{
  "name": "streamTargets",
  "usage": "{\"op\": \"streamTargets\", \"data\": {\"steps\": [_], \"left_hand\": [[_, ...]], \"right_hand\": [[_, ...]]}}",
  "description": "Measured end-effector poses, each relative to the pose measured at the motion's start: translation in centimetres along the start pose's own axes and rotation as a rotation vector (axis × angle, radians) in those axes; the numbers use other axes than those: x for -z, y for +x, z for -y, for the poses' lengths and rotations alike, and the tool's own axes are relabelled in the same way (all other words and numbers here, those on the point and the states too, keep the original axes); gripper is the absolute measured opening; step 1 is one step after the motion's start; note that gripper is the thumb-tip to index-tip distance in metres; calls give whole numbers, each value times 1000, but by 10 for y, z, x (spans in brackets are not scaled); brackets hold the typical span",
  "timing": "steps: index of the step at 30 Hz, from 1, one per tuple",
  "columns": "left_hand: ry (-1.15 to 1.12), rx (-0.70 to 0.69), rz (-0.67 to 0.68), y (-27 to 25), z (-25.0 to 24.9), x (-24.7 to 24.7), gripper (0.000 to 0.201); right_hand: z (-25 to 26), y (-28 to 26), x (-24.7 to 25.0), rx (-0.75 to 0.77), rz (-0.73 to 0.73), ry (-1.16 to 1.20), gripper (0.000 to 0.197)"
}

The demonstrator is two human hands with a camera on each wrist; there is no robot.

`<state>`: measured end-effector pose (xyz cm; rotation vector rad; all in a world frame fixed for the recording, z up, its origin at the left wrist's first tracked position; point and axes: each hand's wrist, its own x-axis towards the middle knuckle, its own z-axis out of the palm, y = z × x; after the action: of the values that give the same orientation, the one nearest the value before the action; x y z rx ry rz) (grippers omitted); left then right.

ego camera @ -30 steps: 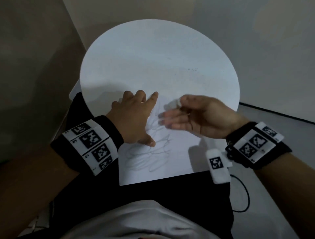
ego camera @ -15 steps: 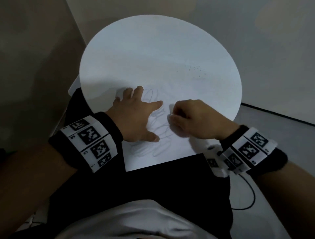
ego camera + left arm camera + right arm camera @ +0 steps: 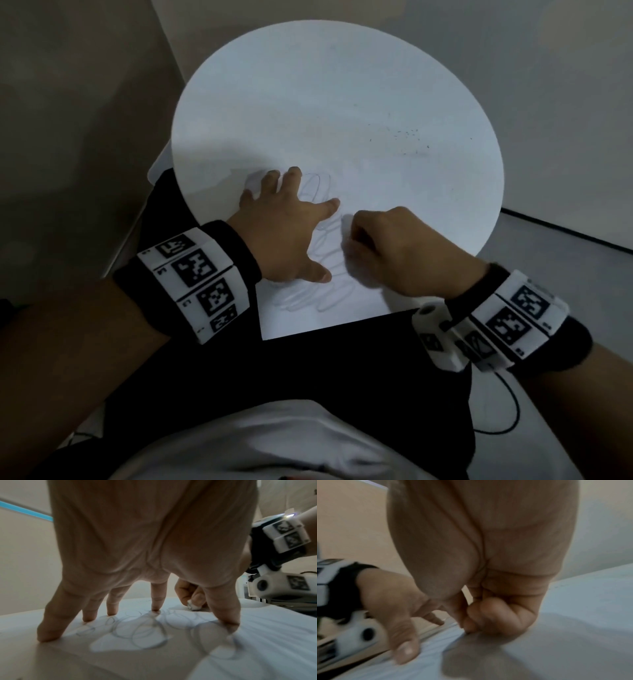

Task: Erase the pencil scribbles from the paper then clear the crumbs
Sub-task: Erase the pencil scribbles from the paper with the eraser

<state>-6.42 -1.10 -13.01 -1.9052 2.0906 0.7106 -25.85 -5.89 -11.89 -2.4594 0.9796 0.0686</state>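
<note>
Desk [image 3: 342, 102]: round and white, reaching out beyond both hands, with the paper on its near part.
Paper [image 3: 370, 301]: a white sheet lying flat under both hands, its near edge overhanging the desk toward the person.
Scribbles [image 3: 318, 294]: grey pencil loops running under the left hand, between the two hands and on toward the person; most look untouched, so I judge the erasing barely begun.
Left hand [image 3: 284, 236]: spread wide, fingertips [image 3: 155, 609] and thumb pressing the sheet down, just left of the right hand.
Right hand [image 3: 387, 253]: curled into a pinch on the eraser. A second ago it hung blurred above the sheet; now it is down on the loops, so rubbing has started.
Eraser [image 3: 193, 605]: a small white stub at the right hand's fingertips, touching the paper just beyond the left thumb.
Crumbs [image 3: 404, 137]: dark specks on the desk well beyond the right hand, still to be cleared.
</note>
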Motion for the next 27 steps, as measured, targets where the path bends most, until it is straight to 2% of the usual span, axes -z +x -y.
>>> {"op": "streamTargets", "data": {"steps": [4,6,9,13,17,21,25,27], "left_hand": [[-7,8,7,1,0,2,112],[-8,17,8,1,-1,3,112],[-3,14,14,0,-1,2,112],[-3,23,8,0,-2,2,112],[-5,20,4,-1,-1,2,111],[-13,35,9,-1,-2,2,111],[-15,32,0,-1,-2,2,112],[-16,37,2,-1,-2,2,112]], "right_hand": [[-18,6,13,-127,-48,-54,20],[-15,4,8,-87,-57,-47,19],[4,-4,-4,15,24,-9,22],[-13,4,9,-88,-62,-43,21],[5,-6,-8,24,12,-3,22],[-12,-1,8,-101,-51,-39,19],[12,-11,-7,32,33,13,20],[5,-7,-2,-23,27,-6,20]]}}
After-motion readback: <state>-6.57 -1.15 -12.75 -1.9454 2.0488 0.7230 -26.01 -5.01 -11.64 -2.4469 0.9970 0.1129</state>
